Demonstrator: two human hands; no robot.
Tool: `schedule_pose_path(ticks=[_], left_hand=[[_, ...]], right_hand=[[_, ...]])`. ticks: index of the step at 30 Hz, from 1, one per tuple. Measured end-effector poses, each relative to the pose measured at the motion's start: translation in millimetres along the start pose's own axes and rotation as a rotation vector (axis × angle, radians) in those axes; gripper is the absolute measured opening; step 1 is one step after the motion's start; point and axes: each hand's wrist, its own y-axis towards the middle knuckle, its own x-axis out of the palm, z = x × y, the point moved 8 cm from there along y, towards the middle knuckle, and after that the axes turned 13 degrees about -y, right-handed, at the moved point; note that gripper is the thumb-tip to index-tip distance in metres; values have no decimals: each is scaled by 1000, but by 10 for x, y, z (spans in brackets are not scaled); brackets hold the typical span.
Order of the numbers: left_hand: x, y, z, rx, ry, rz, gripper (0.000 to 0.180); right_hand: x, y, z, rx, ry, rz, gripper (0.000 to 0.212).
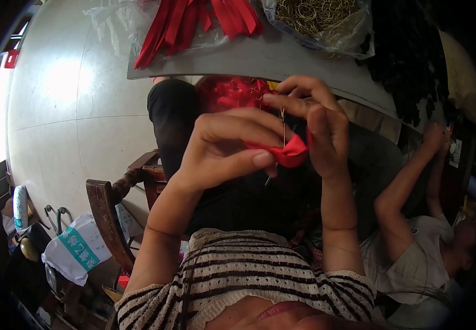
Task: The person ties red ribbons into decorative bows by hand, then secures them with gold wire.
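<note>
My left hand (pixel 216 146) pinches a folded red ribbon (pixel 293 151) between thumb and fingers, in front of my chest. A thin gold cord (pixel 284 127) runs upright from the ribbon to the fingers of my right hand (pixel 329 132), which are curled on its upper end. The right thumb stands close beside the ribbon's right end. A thin shiny strand (pixel 271 175) shows just below the ribbon; I cannot make out what it belongs to. My fingers hide part of the ribbon.
Long red ribbon strips (pixel 194 22) lie on the grey table (pixel 238 63). Beside them is a clear bag of tangled gold cords (pixel 315 19), then a black heap (pixel 408 60). Red pieces (pixel 232 93) fill a container below the table edge. A co-worker's arm (pixel 403 198) is at right, a wooden chair (pixel 103 203) at left.
</note>
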Motion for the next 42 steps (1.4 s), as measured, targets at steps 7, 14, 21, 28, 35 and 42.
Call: schedule_pose_path(ticks=[7,14,21,28,35,42], left_hand=[[-139,-7,106,179,464,225,12],[-302,0,-16,1,199,246,8],[-300,-11,64,-122,204,206,10],[-275,16,118,-30,441,182,13],[-286,28,84,-39,378,206,11],[50,21,426,464,1034,133,12]], right_hand=[[-65,18,-166,20,83,84,27],[23,-28,-5,250,279,0,14],[39,-17,65,349,388,-200,12],[-57,76,0,302,55,-158,10],[28,49,-30,193,146,-26,14],[296,-150,81,569,843,-135,12]])
